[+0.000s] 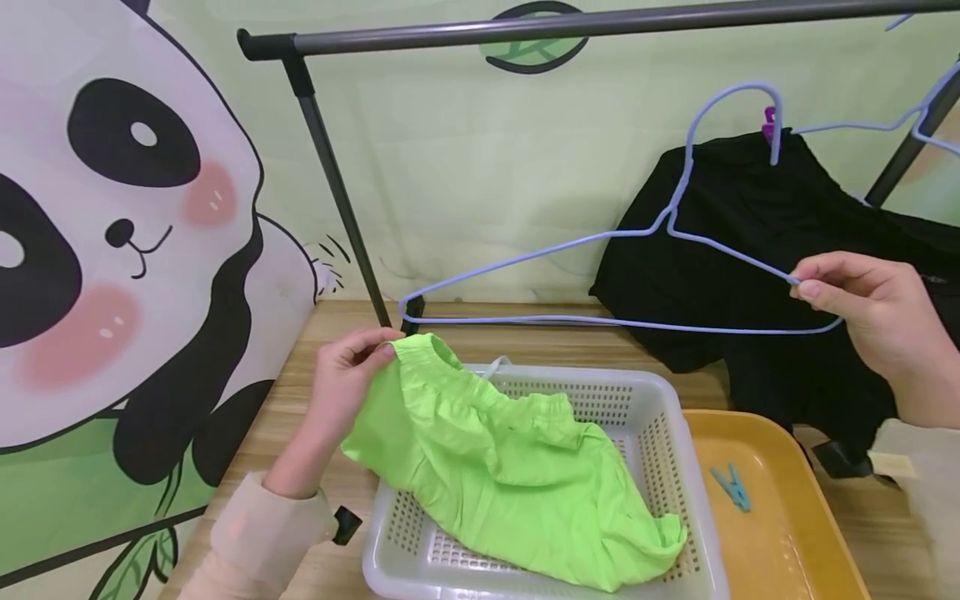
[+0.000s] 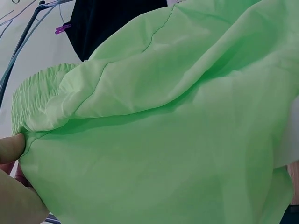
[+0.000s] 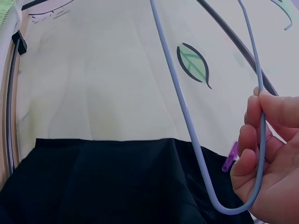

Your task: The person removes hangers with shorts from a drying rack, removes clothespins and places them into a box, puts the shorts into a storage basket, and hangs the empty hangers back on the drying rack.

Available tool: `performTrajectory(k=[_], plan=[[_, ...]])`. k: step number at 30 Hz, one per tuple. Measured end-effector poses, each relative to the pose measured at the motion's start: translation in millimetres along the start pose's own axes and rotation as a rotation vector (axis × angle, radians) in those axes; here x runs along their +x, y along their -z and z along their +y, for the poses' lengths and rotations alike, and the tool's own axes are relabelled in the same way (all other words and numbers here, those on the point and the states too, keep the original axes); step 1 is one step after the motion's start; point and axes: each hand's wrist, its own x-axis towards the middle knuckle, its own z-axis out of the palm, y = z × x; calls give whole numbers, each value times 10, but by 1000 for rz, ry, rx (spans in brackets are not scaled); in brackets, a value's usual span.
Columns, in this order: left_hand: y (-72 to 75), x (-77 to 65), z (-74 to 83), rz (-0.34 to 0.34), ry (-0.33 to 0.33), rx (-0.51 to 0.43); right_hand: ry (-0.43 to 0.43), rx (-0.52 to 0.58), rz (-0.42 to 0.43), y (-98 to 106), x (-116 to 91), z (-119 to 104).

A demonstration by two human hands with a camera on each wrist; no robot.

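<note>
At head-view eight o'clock, left hand (image 1: pixel 347 382) pinches shorts (image 1: pixel 517 479); at three, right hand (image 1: pixel 879 321) pinches hanger (image 1: pixel 671 210); sagging waistband (image 1: pixel 487 394) might snag.

The green garment (image 1: pixel 510 479) is matt cloth, the hanger (image 1: pixel 672 207) smooth, the tray (image 1: pixel 783 500) glossy plastic.

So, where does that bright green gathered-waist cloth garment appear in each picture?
Head: bright green gathered-waist cloth garment, lower centre.
Left wrist: green garment fills most of the picture.
Right wrist: green garment, a sliver at top left.
Shared landmark: draped black cloth garment.
</note>
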Motion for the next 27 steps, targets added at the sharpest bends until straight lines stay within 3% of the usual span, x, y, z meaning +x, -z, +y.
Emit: performTrajectory(k=[5,18,27], plan=[[3,-20,3,-31,15,21,-16,-33,-7,-143,97,12],[-18,-93,22,-115,9,38,7,77,-6,-470,435,-26],[-24,-114,21,-135,15,17,31,234,26,-745,806,-15]])
